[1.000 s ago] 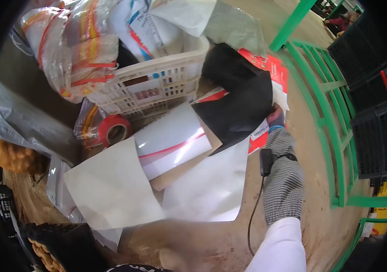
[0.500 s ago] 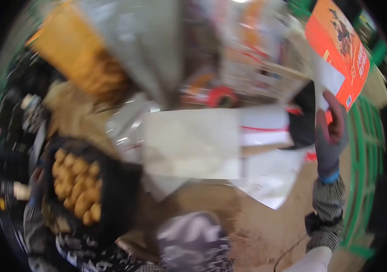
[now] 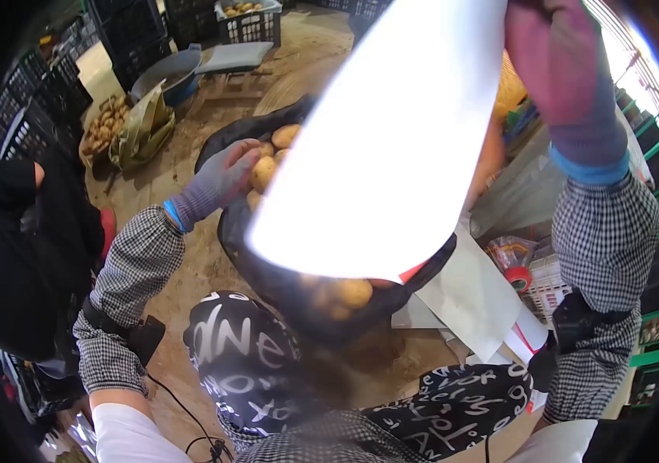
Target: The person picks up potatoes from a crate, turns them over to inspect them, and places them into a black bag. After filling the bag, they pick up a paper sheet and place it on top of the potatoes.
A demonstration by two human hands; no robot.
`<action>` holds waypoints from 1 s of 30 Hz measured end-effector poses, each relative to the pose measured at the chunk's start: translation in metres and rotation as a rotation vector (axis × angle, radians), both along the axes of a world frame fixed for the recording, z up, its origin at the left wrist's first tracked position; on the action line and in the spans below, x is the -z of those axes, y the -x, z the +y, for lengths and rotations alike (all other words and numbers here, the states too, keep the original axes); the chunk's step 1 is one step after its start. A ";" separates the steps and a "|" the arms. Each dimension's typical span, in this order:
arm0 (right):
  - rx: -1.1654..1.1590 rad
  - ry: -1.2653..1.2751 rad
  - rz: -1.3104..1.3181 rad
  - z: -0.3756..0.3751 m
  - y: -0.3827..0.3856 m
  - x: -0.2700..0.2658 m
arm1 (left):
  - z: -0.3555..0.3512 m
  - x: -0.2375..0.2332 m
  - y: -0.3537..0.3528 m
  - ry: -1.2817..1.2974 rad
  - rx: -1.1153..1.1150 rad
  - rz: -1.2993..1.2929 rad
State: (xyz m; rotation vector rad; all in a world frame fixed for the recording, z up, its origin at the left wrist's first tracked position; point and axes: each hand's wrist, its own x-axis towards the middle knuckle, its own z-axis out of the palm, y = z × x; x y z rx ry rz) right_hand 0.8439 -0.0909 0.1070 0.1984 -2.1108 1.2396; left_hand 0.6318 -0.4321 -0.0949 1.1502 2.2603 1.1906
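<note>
My right hand (image 3: pixel 561 77), in a grey glove with a reddish palm, is raised at upper right and closed on the edge of a large sheet of paper (image 3: pixel 380 147). The sheet's white, overexposed side faces me and covers much of the black bag (image 3: pixel 260 255) below. Potatoes (image 3: pixel 264 174) show in the bag at its left side, and a few more (image 3: pixel 353 292) below the sheet's lower edge. Gloved as well, my left hand (image 3: pixel 225 174) rests at the bag's left side with its fingers extended against the potatoes.
White sheets (image 3: pixel 472 285) lie right of the bag, near a red tape roll (image 3: pixel 518 278). Potatoes (image 3: pixel 106 123) spill beside an open sack (image 3: pixel 143 135) farther back. A blue basin (image 3: pixel 167 73), black crates (image 3: pixel 248 29) and a person in dark clothes (image 3: pixel 25 262) are leftward.
My view has swung. The sheet in my right hand, earlier showing its orange printed side, now hangs over the bag. The potato bag is now in front of me; my left hand is at its potatoes.
</note>
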 end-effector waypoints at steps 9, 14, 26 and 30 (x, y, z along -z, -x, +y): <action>0.088 -0.100 0.034 0.035 -0.044 0.063 | -0.013 0.008 0.017 -0.199 0.036 -1.098; 0.547 0.610 -0.369 -0.006 -0.135 0.166 | 0.002 0.034 0.006 -0.006 0.133 -1.010; 0.669 0.899 -0.704 -0.029 -0.197 0.232 | 0.091 0.065 -0.012 0.356 0.160 0.091; 0.767 -0.073 -0.787 0.037 -0.263 0.180 | 0.086 0.072 -0.006 0.200 0.076 0.304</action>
